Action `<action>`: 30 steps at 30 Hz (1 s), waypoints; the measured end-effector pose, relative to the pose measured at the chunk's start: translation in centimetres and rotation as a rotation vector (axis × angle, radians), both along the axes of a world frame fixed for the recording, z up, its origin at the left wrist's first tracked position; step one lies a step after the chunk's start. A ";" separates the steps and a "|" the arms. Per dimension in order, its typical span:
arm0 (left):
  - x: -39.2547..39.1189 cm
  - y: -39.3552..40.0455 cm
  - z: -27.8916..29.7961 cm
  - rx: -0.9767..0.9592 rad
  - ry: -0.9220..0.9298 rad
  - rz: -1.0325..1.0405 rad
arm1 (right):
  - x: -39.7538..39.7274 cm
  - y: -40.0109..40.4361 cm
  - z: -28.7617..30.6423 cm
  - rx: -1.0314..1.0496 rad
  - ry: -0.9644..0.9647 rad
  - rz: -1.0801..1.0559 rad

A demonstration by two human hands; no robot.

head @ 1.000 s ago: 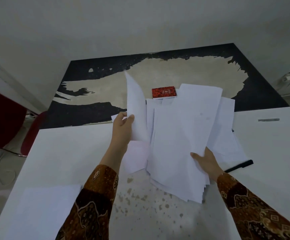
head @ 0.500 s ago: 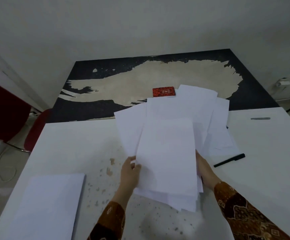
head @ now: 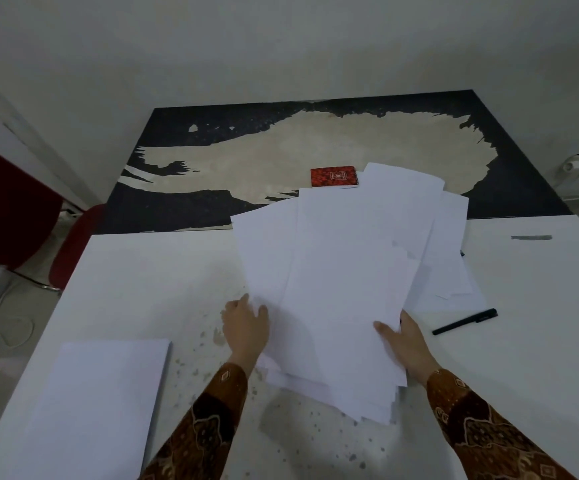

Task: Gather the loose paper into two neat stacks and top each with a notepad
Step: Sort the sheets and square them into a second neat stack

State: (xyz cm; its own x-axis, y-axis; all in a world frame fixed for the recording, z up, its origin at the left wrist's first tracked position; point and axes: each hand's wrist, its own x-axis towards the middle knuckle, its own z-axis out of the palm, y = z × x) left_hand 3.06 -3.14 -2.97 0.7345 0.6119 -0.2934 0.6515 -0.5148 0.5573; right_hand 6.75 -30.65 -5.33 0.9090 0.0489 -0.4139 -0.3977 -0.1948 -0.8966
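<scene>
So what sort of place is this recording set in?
Probably an office or meeting room: a white table strewn with loose paper, a black pen, a red notepad, and red chairs pushed against a plain wall.

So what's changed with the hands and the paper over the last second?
The left hand let go of the sheet it held upright and now lies at the left edge of the paper pile; that sheet lies flat. The right hand still holds the right edge. Notepad, pen and left stack unchanged.
</scene>
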 end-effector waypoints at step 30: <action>5.8 -0.5 0.6 -0.467 -0.157 0.362 | 0.5 -0.1 -0.2 0.018 -0.006 -0.003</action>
